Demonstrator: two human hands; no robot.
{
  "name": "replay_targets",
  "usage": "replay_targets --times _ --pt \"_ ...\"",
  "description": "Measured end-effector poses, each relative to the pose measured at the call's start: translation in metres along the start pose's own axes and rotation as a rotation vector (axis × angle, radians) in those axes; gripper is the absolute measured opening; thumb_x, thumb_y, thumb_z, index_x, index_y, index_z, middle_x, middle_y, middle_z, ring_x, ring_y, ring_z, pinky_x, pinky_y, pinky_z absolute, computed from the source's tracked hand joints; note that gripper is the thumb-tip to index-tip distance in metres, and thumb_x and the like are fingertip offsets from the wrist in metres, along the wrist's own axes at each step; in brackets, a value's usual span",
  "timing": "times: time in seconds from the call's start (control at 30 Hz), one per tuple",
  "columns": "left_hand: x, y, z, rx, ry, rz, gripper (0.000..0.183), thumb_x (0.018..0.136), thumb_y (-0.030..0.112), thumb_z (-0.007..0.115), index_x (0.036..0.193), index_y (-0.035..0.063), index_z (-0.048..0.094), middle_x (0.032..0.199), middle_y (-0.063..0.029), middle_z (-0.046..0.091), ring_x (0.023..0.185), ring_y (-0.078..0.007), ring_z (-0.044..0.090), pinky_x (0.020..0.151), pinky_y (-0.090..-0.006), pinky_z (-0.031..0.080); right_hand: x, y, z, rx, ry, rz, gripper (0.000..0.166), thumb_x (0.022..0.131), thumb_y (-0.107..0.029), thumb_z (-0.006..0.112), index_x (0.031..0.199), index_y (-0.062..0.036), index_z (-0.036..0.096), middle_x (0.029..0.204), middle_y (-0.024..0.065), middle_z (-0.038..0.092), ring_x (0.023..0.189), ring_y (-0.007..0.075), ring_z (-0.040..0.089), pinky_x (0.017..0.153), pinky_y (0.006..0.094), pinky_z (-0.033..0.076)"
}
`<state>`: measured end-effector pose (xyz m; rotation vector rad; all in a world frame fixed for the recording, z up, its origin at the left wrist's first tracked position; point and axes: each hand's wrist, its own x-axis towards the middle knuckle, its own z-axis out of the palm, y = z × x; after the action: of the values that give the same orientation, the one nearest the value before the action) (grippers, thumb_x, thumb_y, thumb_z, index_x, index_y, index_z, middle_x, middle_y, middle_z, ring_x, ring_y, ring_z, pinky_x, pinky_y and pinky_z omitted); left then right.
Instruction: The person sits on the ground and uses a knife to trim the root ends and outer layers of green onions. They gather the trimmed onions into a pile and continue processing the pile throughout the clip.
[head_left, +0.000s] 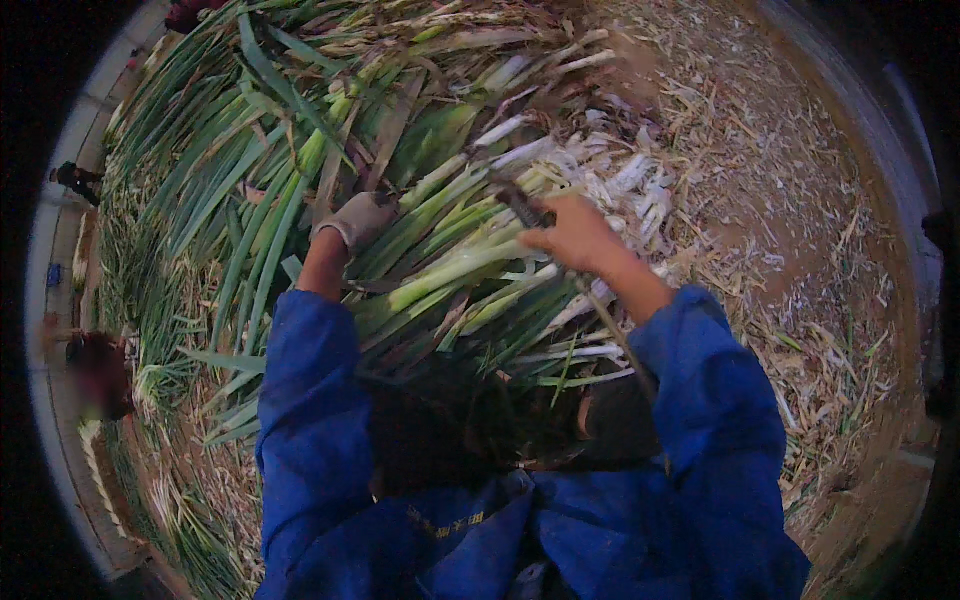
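My left hand (360, 221), in a pale work glove, lies among the green leaves and stalks of large green onions. Its fingers curl near a stalk, but whether they grip it is hidden. My bare right hand (577, 229) is closed around a long, thin stick-like tool (611, 326). The tool's dark end pokes out past the thumb, and its brownish shaft runs down beside my right sleeve. Under and between both hands lies a loose bunch of green onions (442, 270), white ends to the right, leaves to the left.
More green onions (217, 150) are heaped at the far left. Dry peelings and leaf scraps (780, 187) cover the soil on the right. A smaller onion bundle (187, 525) lies at lower left. Near the left rim is a blurred person (97, 375).
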<state>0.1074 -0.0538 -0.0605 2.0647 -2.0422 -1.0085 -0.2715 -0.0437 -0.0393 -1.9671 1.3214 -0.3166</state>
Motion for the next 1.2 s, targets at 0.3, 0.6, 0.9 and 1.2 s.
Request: replay_targets --times 0.3,0.6,0.9,1.2 --pt "0.022 -0.071 0.010 -0.226 0.086 -0.055 0.060 0.071 0.017 0.076 0.127 -0.0002 0.062 0.112 -0.0199 0.071 0.101 -0.0311 0.067 0.091 -0.0406 0.052 -0.039 -0.064 0.048 0.106 -0.180 -0.269 0.051 0.077 -0.047 0.075 0.107 -0.0066 0.071 0.092 0.0246 0.071 0.094 0.0439 0.068 0.085 0.0519 0.053" --pt "-0.007 -0.002 -0.010 -0.065 -0.024 0.074 0.059 0.078 0.011 0.075 0.135 0.0046 0.059 0.110 -0.0095 0.070 0.094 -0.0210 0.064 0.086 -0.0366 0.053 -0.052 -0.065 0.032 0.074 -0.319 -0.166 0.056 0.078 -0.039 0.077 0.120 -0.0027 0.068 0.105 0.0247 0.071 0.098 0.0368 0.069 0.089 0.0434 0.052" --pt "-0.012 -0.019 -0.013 -0.035 0.047 0.116 0.054 0.078 0.021 0.072 0.126 -0.0027 0.065 0.109 -0.0197 0.073 0.100 -0.0283 0.068 0.094 -0.0383 0.051 0.005 0.008 -0.003 0.010 0.143 0.092 0.065 0.075 -0.041 0.079 0.124 -0.0002 0.068 0.096 0.0220 0.073 0.090 0.0308 0.073 0.084 0.0407 0.055" --pt "0.000 -0.046 -0.007 -0.042 0.080 0.125 0.049 0.082 0.024 0.072 0.123 -0.0029 0.066 0.107 -0.0212 0.073 0.096 -0.0306 0.069 0.090 -0.0409 0.052 0.030 0.024 -0.025 -0.028 0.190 0.220 0.057 0.073 -0.041 0.081 0.115 -0.0027 0.073 0.097 0.0189 0.074 0.090 0.0307 0.071 0.083 0.0392 0.053"
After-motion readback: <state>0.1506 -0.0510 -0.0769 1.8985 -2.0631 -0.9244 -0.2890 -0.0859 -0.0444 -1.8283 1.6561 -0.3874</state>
